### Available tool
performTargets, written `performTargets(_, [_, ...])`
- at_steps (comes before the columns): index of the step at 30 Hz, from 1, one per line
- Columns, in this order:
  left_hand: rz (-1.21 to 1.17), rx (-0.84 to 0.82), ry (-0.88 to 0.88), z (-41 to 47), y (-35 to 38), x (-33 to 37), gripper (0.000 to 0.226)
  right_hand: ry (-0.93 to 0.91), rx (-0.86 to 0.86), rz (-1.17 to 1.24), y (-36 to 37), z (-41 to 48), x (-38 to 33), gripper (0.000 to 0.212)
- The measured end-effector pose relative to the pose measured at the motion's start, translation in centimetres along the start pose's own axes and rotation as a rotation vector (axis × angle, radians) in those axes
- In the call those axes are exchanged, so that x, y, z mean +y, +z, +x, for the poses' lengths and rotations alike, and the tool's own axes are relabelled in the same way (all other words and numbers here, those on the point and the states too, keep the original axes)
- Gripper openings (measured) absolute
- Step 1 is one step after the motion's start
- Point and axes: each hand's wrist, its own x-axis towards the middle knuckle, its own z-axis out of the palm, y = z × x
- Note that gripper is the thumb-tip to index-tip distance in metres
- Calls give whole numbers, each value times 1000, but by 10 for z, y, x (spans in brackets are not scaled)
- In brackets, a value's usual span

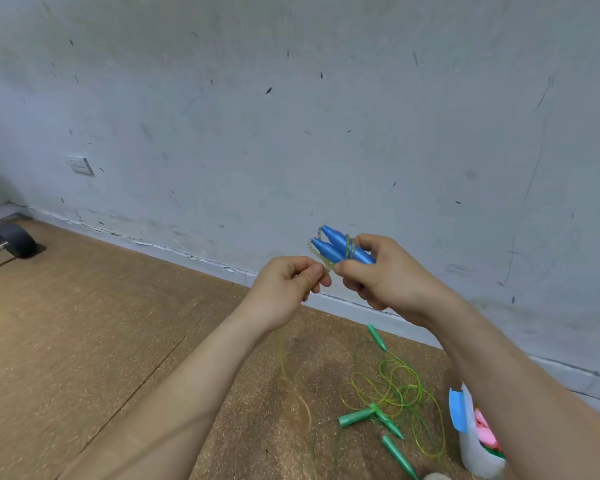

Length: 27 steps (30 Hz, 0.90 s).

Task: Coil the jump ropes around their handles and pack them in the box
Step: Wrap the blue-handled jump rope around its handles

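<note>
Two blue handles (340, 247) lie side by side in the right hand (385, 275), whose fingers and thumb curl round their lower ends. Their tapered tips point up and to the left. A few turns of yellow-green cord (350, 249) wrap the handles just above the fingers, and a loop of it stands off beside the tips. The left hand (288, 282), just beside the right, pinches the cord between thumb and bent forefinger. From under this hand the cord drops, blurred, to the cork floor (84, 323).

Both hands are held up before a scuffed grey wall (291, 116). On the floor, below the right forearm, green ropes (399, 386) lie in a loose tangle, with four green handles (357, 416) among and near them. Just to their right stands a white box (471, 445) with blue tape at its rim, partly hidden by the forearm; pink things (484, 431) show inside. Far left, a dark dumbbell (16, 239) rests by the wall, below a socket (79, 164).
</note>
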Motion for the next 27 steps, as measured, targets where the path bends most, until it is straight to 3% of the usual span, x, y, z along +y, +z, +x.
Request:
performTargets(7, [734, 122, 290, -10, 0, 6, 26, -46, 92, -327, -1, 6, 4, 22])
performTargets(12, [907, 246, 430, -8, 2, 2, 24, -54, 123, -438, 2, 8, 4, 22])
performTargets(15, [982, 232, 521, -3, 5, 1, 24, -48, 159, -506, 5, 8, 4, 24])
performTargets(17, [1165, 212, 528, -7, 10, 5, 14, -40, 176, -592, 6, 9, 5, 27])
performTargets(18, [1240, 189, 511, -10, 13, 7, 22, -32, 170, -642, 6, 8, 5, 29])
performTargets(20, [1257, 217, 536, -14, 13, 12, 33, -18, 104, -726, 7, 8, 5, 33])
performTargets(24, [1034, 169, 801, -4, -5, 5, 16, 8, -88, -855, 7, 2, -1, 31])
performTargets(27, [772, 91, 648, -3, -14, 10, 22, -19, -230, -861, 6, -2, -3, 24])
